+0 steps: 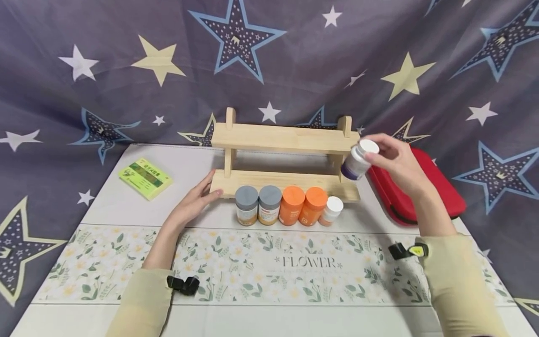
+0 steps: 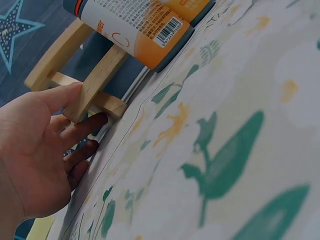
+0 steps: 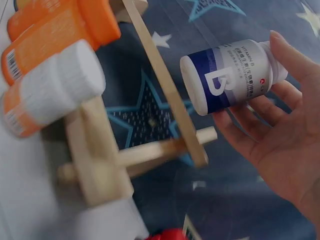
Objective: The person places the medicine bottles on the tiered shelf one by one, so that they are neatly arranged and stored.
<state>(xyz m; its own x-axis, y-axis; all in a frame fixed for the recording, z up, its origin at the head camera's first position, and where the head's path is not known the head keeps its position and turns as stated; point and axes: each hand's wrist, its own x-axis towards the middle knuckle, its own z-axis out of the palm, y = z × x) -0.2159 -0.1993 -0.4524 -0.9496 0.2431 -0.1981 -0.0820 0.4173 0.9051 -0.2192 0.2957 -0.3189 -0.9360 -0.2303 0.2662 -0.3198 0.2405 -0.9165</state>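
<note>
My right hand [image 1: 396, 157] grips a white pill bottle [image 1: 357, 160] by its cap end, tilted in the air at the right end of a two-tier wooden rack [image 1: 286, 138]. The right wrist view shows "VITAMIN B" and a large B on the purple and white label of this bottle [image 3: 230, 75]. At the rack's left end, my left hand [image 1: 195, 199] holds the tip of the lower shelf [image 2: 92, 90] between thumb and fingers. Two grey-capped bottles [image 1: 258, 206], two orange bottles [image 1: 302, 206] and a small white-capped bottle [image 1: 330, 211] stand in a row before the rack.
A red zippered case [image 1: 433, 187] lies right of the rack, beneath my right forearm. On the left is a yellow-green box [image 1: 145, 178]. A floral strip [image 1: 252, 267] crosses the white table, and a star-patterned curtain [image 1: 294, 61] hangs behind.
</note>
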